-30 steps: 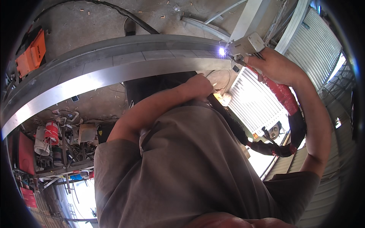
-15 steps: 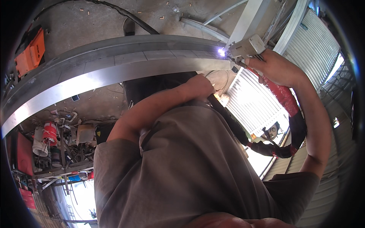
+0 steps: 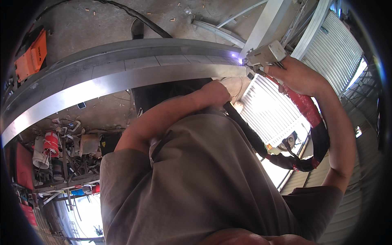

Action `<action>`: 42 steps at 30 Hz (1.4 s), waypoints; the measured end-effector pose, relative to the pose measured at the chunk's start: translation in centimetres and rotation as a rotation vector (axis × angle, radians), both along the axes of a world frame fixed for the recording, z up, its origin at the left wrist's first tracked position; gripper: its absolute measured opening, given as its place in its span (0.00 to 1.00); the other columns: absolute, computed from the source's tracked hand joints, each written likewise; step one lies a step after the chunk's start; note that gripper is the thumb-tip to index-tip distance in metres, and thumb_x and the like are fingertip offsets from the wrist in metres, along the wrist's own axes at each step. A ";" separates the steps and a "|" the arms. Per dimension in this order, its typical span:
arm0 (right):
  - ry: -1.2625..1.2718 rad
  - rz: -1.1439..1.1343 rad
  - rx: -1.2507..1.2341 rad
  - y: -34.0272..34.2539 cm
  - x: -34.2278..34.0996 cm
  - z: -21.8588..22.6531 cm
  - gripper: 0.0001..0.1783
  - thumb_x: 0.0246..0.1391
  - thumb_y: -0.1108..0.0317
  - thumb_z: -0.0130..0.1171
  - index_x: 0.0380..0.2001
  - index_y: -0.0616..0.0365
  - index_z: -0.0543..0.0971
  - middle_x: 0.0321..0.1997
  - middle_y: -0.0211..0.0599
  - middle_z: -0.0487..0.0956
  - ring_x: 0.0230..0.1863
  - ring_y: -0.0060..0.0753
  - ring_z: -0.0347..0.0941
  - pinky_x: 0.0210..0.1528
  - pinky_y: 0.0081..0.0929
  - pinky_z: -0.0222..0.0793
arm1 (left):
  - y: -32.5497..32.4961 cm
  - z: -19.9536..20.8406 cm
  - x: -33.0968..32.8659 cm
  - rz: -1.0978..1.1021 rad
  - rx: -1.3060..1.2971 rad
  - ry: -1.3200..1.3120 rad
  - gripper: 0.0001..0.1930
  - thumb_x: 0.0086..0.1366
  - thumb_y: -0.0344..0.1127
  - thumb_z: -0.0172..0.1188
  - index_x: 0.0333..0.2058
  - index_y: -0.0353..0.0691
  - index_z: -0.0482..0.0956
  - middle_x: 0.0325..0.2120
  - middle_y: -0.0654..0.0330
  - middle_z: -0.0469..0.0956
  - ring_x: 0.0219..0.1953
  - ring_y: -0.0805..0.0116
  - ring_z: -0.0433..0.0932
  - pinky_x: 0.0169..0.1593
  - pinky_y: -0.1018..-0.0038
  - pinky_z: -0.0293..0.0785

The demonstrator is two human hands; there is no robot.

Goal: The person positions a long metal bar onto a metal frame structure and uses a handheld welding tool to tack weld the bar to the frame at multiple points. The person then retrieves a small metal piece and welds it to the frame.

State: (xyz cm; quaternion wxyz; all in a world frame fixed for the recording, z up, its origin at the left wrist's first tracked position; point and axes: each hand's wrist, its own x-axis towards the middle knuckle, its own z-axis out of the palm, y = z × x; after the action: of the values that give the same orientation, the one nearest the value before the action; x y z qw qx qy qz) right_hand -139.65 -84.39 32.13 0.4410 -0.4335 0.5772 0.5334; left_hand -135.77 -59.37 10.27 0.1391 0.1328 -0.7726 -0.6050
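Note:
My right hand (image 3: 300,75) is wrapped round the handle of a welding gun (image 3: 267,54), which has a boxy pale-grey head. A bright violet-white glow shows at its tip, against the right end of a long metal channel (image 3: 102,77) with shiny sides. From the gun, a thick cable (image 3: 304,106) wrapped in red and black loops down inside my right arm, then back up to my left hand (image 3: 214,94). That hand is closed round the cable's black part, close to my chest. The fingers' undersides are hidden.
An orange and black machine (image 3: 33,55) stands far left. Metal bars (image 3: 267,24) lie at the far right, beyond the gun. A black cable (image 3: 139,16) crosses the concrete floor. At lower left is a cluttered rack with a red and white container (image 3: 51,143). A phone-like dark object (image 3: 81,105) lies on the floor.
The welding gun's tip has shifted slightly right and toward me along the channel's end, and its glow looks smaller. My left hand stays in place on the cable.

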 end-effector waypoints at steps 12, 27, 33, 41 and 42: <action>0.009 0.075 0.005 -0.4 0.6 0.4 0.27 0.72 0.50 0.53 0.55 0.67 0.76 0.36 0.38 0.81 0.32 0.29 0.80 0.38 0.32 0.77 | -0.2 0.0 0.2 0.042 -0.002 0.018 0.17 0.53 0.52 0.70 0.37 0.50 0.87 0.31 0.57 0.87 0.39 0.54 0.86 0.46 0.56 0.75; 0.039 -0.025 -0.003 -0.3 1.4 0.9 0.25 0.71 0.52 0.54 0.54 0.66 0.77 0.35 0.35 0.80 0.32 0.28 0.78 0.37 0.31 0.75 | -0.2 -0.2 0.2 0.086 0.047 0.054 0.14 0.52 0.49 0.70 0.34 0.51 0.88 0.30 0.58 0.87 0.38 0.55 0.86 0.44 0.57 0.74; 0.089 -0.077 0.013 -0.8 2.4 1.2 0.27 0.70 0.51 0.54 0.56 0.67 0.76 0.37 0.36 0.80 0.33 0.28 0.79 0.38 0.31 0.77 | -0.4 -0.5 0.3 0.084 0.059 0.068 0.15 0.52 0.52 0.68 0.33 0.49 0.88 0.30 0.57 0.86 0.37 0.53 0.86 0.43 0.56 0.75; -0.051 -0.136 -0.126 -1.1 1.7 2.3 0.30 0.71 0.49 0.56 0.56 0.70 0.75 0.39 0.40 0.81 0.31 0.29 0.80 0.37 0.30 0.78 | -0.4 -0.5 0.2 0.051 0.052 0.039 0.18 0.52 0.56 0.69 0.33 0.50 0.88 0.31 0.56 0.87 0.38 0.52 0.86 0.44 0.56 0.76; -0.039 -0.121 -0.087 -1.2 1.2 1.4 0.30 0.70 0.49 0.57 0.57 0.70 0.75 0.39 0.40 0.81 0.31 0.29 0.80 0.37 0.30 0.78 | -0.4 -0.5 0.4 0.041 0.057 0.037 0.18 0.52 0.56 0.69 0.34 0.49 0.88 0.31 0.56 0.87 0.38 0.53 0.86 0.44 0.55 0.76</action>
State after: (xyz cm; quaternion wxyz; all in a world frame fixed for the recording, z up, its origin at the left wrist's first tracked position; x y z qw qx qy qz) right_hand -138.40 -85.60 33.49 0.4646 -0.4267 0.6162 0.4716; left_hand -135.39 -59.77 9.75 0.1618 0.1416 -0.7494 -0.6262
